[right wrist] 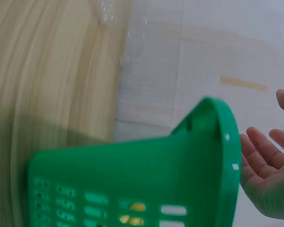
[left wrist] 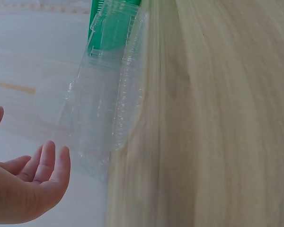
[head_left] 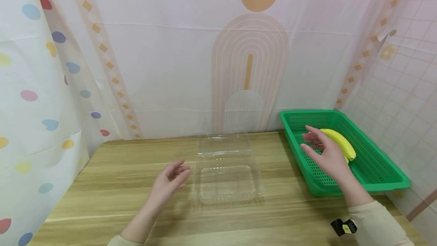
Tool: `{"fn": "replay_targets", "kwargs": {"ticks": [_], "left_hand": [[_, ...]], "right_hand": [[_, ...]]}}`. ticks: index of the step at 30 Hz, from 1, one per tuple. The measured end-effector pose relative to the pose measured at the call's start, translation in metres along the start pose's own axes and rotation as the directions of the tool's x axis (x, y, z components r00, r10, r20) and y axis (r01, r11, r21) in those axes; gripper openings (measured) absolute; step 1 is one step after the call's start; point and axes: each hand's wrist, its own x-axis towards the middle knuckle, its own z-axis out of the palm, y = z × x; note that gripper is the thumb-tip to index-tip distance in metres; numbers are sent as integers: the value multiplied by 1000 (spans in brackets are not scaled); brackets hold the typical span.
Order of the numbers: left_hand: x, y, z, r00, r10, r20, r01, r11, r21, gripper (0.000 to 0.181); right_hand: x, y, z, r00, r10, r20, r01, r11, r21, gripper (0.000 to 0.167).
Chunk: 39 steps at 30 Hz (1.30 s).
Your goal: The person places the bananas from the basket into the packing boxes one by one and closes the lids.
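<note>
A clear plastic clamshell box (head_left: 227,183) lies with its lid raised in the middle of the wooden table. Just left of it my left hand (head_left: 169,179) hovers, fingers relaxed and holding nothing; the left wrist view shows the same hand (left wrist: 35,184) apart from the box (left wrist: 102,94). Over the green basket (head_left: 308,175) at the right hangs my right hand (head_left: 326,155), fingers loosely bent with nothing in them. Yellow bananas (head_left: 343,143) lie in the basket, partly hidden behind that hand. Through slots of the basket wall (right wrist: 128,175), bits of yellow show in the right wrist view.
A patterned curtain (head_left: 164,67) hangs along the back edge of the wooden table (head_left: 136,170). Dotted cloth (head_left: 37,124) covers the left side, and a grid-patterned sheet (head_left: 403,105) stands close behind the basket on the right. A black strap (head_left: 343,227) sits at my right sleeve.
</note>
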Motion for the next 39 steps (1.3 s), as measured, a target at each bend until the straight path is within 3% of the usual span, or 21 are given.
{"fn": "replay_targets", "kwargs": {"ticks": [6,14,23,31,39], "left_hand": [[2,-6,-2,998,-56,9,57,997,-56,58],[7,-13,-5,991,-136,12,136,979,-149,59],[14,-21,-5,984,-166,72,175,972,-157,60],[18,-26,1,976,-206,76,216,963,-163,56],[21,-28,2,968,-232,92,243,959,-148,58]], "right_hand": [[4,6,-18,996,79,29,-79,997,11,55],[12,17,-42,989,127,81,-123,991,-54,58],[27,22,-60,979,166,122,-158,985,-76,62],[40,27,-71,952,202,230,-190,979,-74,66],[48,27,-76,942,220,253,-198,974,-109,67]]}}
